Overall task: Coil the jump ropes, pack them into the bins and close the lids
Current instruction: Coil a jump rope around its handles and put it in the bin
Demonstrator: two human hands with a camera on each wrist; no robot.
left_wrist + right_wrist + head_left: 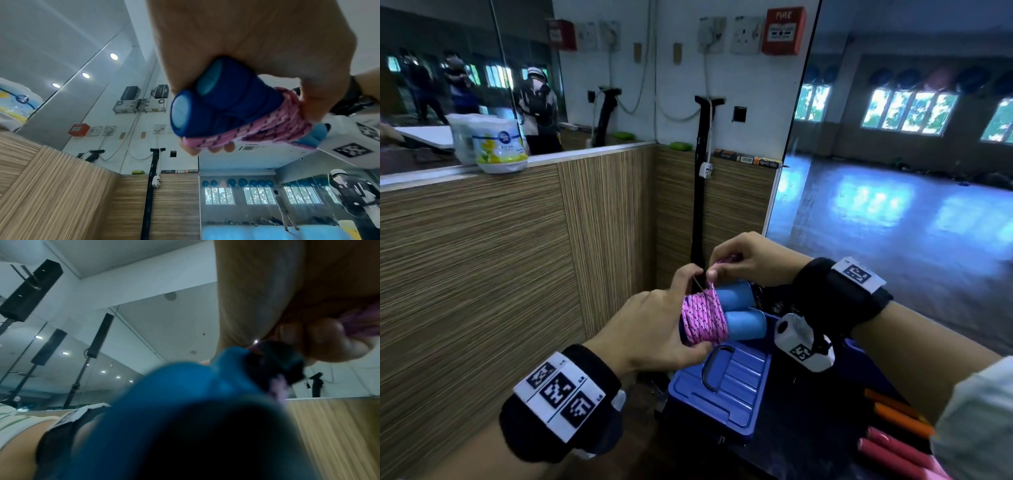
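We see the pink jump rope (pixel 703 318) wound in tight turns around its two blue handles (pixel 739 313), which lie side by side as one bundle held in the air just above the blue bin (pixel 722 387). The left hand (pixel 654 329) wraps the coil, fingers curled under it and thumb over it; in the left wrist view the fingertips (pixel 213 148) show below the pink turns and the round handle ends (pixel 180 110) point away from the palm. The right hand (pixel 743 260) sits just above the bundle, thumb and forefinger pinched on the loose end of the rope at the top of the coil.

The bin's ribbed blue lid (pixel 743 377) is down, with a dark handle (pixel 714 370) lying flat on it, so we cannot see what the bin holds. To the right of the bin, orange handles (pixel 893 411) and red handles (pixel 887 448) lie on the dark surface. Beyond the bin stands a wood-grain panel wall (pixel 482 257), with a white tub (pixel 500 150) on its ledge, up and to the left of the bin.
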